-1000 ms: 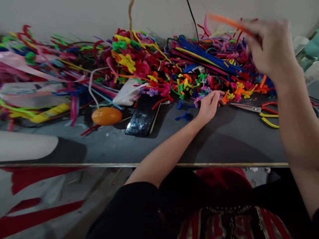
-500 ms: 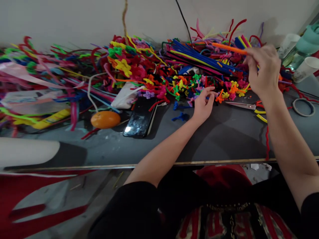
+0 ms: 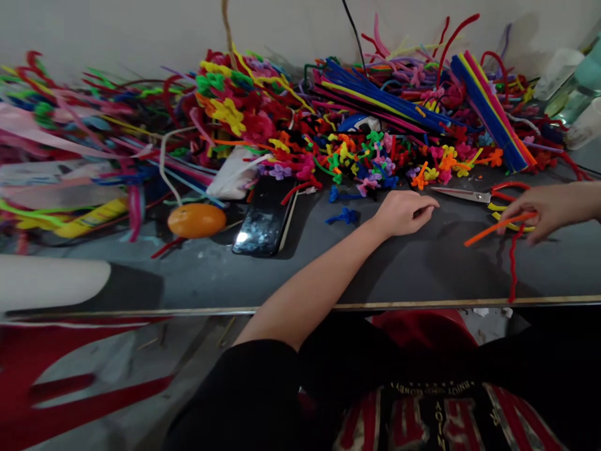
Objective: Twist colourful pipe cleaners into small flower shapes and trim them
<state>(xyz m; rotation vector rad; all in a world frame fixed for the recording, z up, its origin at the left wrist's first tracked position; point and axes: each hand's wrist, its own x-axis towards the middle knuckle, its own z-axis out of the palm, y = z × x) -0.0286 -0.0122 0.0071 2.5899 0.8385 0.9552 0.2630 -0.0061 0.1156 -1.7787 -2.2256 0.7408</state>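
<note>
Orange pipe cleaner [image 3: 495,230] juts from the pinched fingers of the right hand [image 3: 542,210], over the right part of a dark grey table [image 3: 328,272] against a pale wall [image 3: 141,31]. The left hand [image 3: 406,213] is loosely curled near the colourful pile [image 3: 347,156]; whether it grips anything, I cannot tell. The right hand partly covers the handles of the scissors [image 3: 464,195]; cups [image 3: 558,72] are blurred at the right.
</note>
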